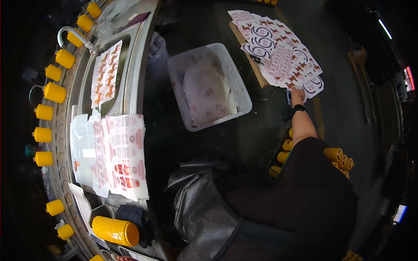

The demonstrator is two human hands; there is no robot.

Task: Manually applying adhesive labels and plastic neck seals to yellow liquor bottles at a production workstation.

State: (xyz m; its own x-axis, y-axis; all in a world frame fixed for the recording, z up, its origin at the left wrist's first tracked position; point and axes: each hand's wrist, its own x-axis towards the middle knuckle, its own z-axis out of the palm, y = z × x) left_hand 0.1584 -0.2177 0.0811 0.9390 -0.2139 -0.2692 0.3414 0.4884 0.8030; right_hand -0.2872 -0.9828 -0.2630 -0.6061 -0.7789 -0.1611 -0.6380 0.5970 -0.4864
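My right hand (297,95), with a black band at the wrist, reaches out to the right. Its fingers close on the near edge of a fanned pile of printed decal sheets (278,65), bearing brown animal figures and dark curved bands. The fingertips are partly hidden there. At the bottom left edge, only a sliver of my left hand (124,258) shows, its fingers mostly cut off. Nearest to it, a yellow textured cylindrical container (111,230) lies on its side beside a dark cloth (133,217). Further along the counter, more printed sheets (126,156) lie overlapping.
A sink (124,82) with a curved white tap (72,30) holds an animal-print sheet (106,74). Yellow containers (55,92) line the far-left conveyor. A translucent tub (244,98) with pale sheets stands on the floor. More yellow containers (333,153) stand near my right arm.
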